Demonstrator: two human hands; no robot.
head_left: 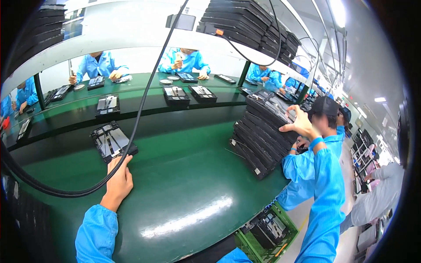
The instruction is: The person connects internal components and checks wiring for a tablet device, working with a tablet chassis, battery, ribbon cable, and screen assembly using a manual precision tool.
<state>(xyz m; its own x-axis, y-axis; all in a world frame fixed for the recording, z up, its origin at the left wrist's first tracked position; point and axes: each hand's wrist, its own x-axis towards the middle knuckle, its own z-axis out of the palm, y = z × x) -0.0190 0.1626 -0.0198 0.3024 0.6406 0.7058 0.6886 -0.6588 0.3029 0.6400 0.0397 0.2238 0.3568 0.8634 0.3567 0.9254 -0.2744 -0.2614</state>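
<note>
Clock: read off the whole view, noon at the top.
Left hand: it's out at 8 o'clock, fingers partly curled at the near edge of a tray. Fingertips are kinda hidden, so can't tell if it's really gripping.
Parts tray: black, loaded with silvery flat pieces, sitting at 9 o'clock on the green bench.
Right hand: 3 o'clock, roughly half open, thumb and fingers spread apart at the top edge of the stack.
Tray stack: a chunky pile of black trays, also toward 3.
Co-worker: blue sleeves, right behind the stack.
Crate: green plastic, 5 o'clock, black trays inside.
Cable: black, looping from noon down to 8, crossing in front of the left hand's tray.
</note>
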